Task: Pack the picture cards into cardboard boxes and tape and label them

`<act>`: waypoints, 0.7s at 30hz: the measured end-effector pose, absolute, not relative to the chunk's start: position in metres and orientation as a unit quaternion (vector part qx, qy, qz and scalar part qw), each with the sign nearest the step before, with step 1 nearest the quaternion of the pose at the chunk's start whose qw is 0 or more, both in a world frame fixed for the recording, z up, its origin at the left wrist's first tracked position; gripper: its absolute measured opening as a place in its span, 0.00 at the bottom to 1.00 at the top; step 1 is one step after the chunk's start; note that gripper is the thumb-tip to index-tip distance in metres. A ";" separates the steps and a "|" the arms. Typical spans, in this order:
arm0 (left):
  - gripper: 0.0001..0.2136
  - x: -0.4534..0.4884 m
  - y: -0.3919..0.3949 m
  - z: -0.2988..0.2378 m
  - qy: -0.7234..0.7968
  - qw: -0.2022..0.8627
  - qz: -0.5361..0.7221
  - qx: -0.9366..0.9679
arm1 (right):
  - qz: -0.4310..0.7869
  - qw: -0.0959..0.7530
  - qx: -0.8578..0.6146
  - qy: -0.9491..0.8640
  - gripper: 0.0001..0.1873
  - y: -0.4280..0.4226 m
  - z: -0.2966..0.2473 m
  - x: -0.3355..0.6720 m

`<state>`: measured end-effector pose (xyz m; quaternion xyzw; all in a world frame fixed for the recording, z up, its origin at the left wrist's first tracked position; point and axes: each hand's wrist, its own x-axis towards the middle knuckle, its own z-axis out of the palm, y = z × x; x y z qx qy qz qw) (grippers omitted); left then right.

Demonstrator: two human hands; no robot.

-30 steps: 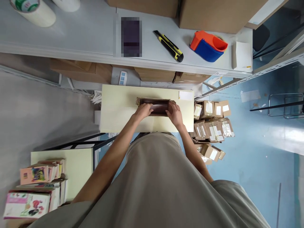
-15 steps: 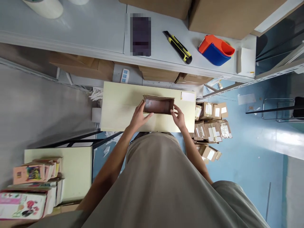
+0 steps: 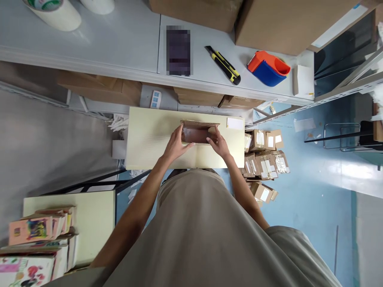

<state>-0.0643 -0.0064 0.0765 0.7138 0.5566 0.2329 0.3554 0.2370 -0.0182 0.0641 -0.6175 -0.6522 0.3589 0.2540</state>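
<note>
A small open-topped cardboard box [image 3: 197,124] stands on the pale yellow bench top [image 3: 149,137]. Its inside is reddish-brown, and what lies at the bottom is hard to make out. My left hand [image 3: 176,145] holds the box's left side, fingers along the outer edge and thumb over the near rim. At the opposite end, my right hand [image 3: 220,146] grips the right side, with fingertips near the far corner and the thumb reaching over the opening. A white label [image 3: 235,123] lies on the bench to the right of the box.
Above the bench, a grey shelf [image 3: 128,48] carries a black-and-yellow utility knife [image 3: 223,65], an orange-and-blue tape dispenser [image 3: 268,68], tape rolls [image 3: 56,16] and large cartons [image 3: 278,24]. Small parcels [image 3: 266,163] are piled at right; books [image 3: 38,231] are stacked at lower left.
My right hand has shifted left, its fingers and thumb now further over the box's right end. My left hand stays at the left side. The camera view has tilted slightly.
</note>
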 end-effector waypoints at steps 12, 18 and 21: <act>0.40 -0.066 0.006 0.080 0.543 0.333 0.188 0.748 | 0.330 0.204 -0.660 -0.643 0.46 0.027 0.070 0.238; 0.34 -0.062 0.020 0.080 0.542 0.318 0.162 0.761 | 0.328 0.227 -0.672 -0.624 0.45 0.011 0.083 0.241; 0.33 -0.057 0.021 0.078 0.538 0.308 0.161 0.768 | 0.333 0.237 -0.678 -0.611 0.47 0.011 0.086 0.243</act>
